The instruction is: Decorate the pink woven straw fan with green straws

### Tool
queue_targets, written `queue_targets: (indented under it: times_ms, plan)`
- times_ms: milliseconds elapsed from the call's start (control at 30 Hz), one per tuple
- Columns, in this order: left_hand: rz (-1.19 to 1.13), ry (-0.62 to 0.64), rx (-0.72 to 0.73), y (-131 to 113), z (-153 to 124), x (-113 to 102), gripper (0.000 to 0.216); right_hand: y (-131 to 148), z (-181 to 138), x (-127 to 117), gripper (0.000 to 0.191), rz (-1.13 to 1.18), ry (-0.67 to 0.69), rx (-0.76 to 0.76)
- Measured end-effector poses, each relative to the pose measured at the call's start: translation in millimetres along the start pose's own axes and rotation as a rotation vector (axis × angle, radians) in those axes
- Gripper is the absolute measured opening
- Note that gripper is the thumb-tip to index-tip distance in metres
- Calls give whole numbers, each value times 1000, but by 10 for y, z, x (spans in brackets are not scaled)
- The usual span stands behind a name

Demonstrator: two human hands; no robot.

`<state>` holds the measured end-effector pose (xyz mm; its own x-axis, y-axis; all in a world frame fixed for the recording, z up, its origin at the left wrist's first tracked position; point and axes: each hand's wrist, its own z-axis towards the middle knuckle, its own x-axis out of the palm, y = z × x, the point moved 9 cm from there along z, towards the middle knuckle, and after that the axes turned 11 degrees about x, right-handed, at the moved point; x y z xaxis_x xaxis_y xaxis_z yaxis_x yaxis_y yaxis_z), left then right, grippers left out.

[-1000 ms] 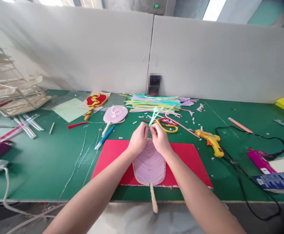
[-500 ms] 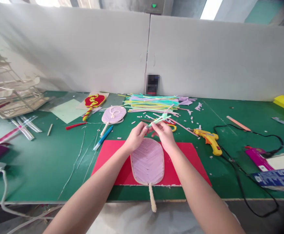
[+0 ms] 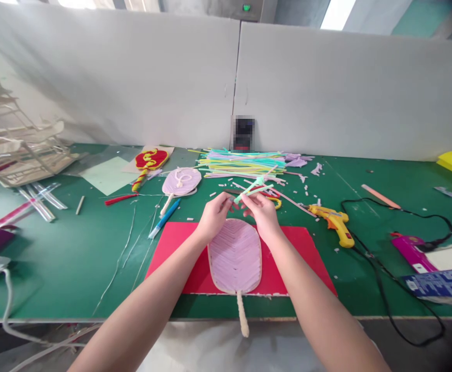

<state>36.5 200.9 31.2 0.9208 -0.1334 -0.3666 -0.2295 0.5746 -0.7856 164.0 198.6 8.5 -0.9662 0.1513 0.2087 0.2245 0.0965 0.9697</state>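
Mint-green pipe cleaners, crossed and fanned apart, are pinched between both hands above the far end of the red board. My left hand is closed on their lower end. My right hand grips them from the other side with thumb and fingers. Beneath the hands lies a lilac fan, its ribbed face up and its cream handle over the table's front edge. The red board is under the fan. Red-and-yellow scissors lie partly hidden behind my right hand.
Behind the hands is a pile of pastel pipe cleaners. A yellow glue gun with a black cord lies right. Left are a smaller lilac fan, a blue pen, a red-and-yellow fan and thin wires.
The mint-green pipe cleaners have spread further apart at their upper ends. Both hands have barely shifted; the fan and the board stay in place.
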Motion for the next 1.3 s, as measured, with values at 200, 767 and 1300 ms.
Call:
queue_targets:
  times_ms: [200, 767, 1300]
  plan:
    - [1, 72, 16, -43, -6, 78, 23, 16, 15, -8, 28, -29, -2, -24]
    - [182, 5, 32, -2, -11, -5, 15, 101, -162, 295, 17, -585, 183, -324]
    - [189, 42, 25, 38, -11, 7, 14, -7, -87, 256, 16, -503, 228, -236]
